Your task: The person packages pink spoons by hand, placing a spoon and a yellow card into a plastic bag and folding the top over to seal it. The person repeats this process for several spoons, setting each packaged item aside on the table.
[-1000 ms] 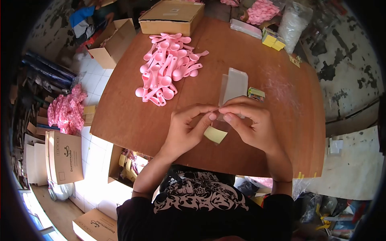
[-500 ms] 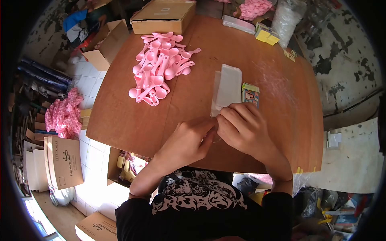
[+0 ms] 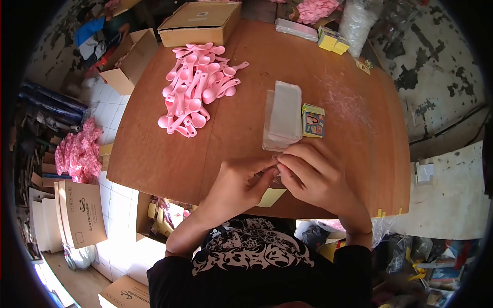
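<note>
My left hand (image 3: 239, 182) and my right hand (image 3: 313, 174) meet over the table's near edge, fingers pinched together. Between the fingertips is the top of a thin clear plastic bag (image 3: 277, 177), mostly hidden by the hands. A pale yellow card (image 3: 271, 197) shows below them, between my wrists. Just beyond my fingers lies a stack of clear plastic bags (image 3: 286, 110), and a small printed box (image 3: 313, 122) stands at its right side. Further left, a heap of pink spoons (image 3: 192, 90) is spread on the wooden table (image 3: 154, 159).
A closed cardboard box (image 3: 200, 24) sits at the table's far left. Yellow boxes (image 3: 333, 41) and a clear-wrapped pack (image 3: 297, 30) are at the far right edge, by a large plastic roll (image 3: 359, 23). Cartons (image 3: 82, 213) line the floor at left; another person (image 3: 97, 38) is behind.
The pale yellow card has come into view below my hands. My pinched fingers have drawn slightly nearer to me, uncovering the small printed box. The view has shifted a little.
</note>
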### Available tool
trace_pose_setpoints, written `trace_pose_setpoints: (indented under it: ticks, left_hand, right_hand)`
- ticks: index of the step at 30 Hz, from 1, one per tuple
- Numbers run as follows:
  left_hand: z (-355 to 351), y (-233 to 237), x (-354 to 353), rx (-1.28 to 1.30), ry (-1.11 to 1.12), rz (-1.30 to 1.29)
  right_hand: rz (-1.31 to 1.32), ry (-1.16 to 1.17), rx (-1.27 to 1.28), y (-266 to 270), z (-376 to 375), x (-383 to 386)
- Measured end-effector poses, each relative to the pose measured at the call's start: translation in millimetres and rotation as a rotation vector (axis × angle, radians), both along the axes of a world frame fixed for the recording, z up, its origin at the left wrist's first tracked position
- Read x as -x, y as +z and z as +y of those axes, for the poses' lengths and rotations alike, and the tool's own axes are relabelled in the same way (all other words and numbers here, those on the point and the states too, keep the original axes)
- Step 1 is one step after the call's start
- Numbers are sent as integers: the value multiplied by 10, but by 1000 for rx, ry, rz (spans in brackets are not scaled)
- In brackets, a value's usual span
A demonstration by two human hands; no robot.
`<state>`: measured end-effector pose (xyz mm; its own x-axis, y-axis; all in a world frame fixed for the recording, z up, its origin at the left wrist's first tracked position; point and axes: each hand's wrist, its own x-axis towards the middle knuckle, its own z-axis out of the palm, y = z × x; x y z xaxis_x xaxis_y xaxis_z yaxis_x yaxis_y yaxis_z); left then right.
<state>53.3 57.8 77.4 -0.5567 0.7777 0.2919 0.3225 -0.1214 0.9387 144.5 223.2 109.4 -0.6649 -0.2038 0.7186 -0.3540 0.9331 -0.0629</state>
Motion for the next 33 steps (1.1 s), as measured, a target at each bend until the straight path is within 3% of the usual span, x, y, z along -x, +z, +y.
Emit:
trace_pose_setpoints:
  ticks: [2,7,11,13,14,17,19,21,23,25,26,29,30,32,33]
  left_hand:
    - [-3,-4,-9,-15,8,20]
    - [-27,-22,8,119,0,372]
    - [-25,-30,25,123,-37,439]
    - [-14,-6,6,23,-35,362]
    - [-19,-4,-3,22,-37,364]
    - [-59,8,-26,-85,0,248]
    - [-118,17,-1,-145,65,86]
    - [-112,-22,31,-206,125,114]
    - [-103,-19,59,-272,195,160]
    - [-74,-30,64,-271,205,156]
    - [-63,-40,55,-269,227,151]
    - [-51,-50,95,-237,256,219]
    - [-21,-69,111,-241,272,215]
    - [25,-122,125,-178,307,179]
    - [51,-129,129,-173,304,181]
  right_hand:
    - [26,-12,-47,-25,-11,-9]
    - [40,-74,-302,-70,-64,-18]
    - [-1,-15,-183,-105,7,-8]
    - [-17,68,168,-129,46,2]
    - [-15,66,167,-115,70,-18]
    - [-109,216,875,9,183,-129]
    - [-18,341,1110,104,431,-176]
    - [-45,559,1236,143,945,-168]
    - [-223,890,1361,2,1607,-120]
    - [-431,132,1374,-423,2382,-181]
    - [-429,124,1373,-615,2405,-213]
    - [-109,-919,501,-947,2331,-187]
    - [-115,-905,491,-760,2078,-130]
    - [-364,-769,839,-208,1179,-114]
    - [-372,-365,727,-144,995,-105]
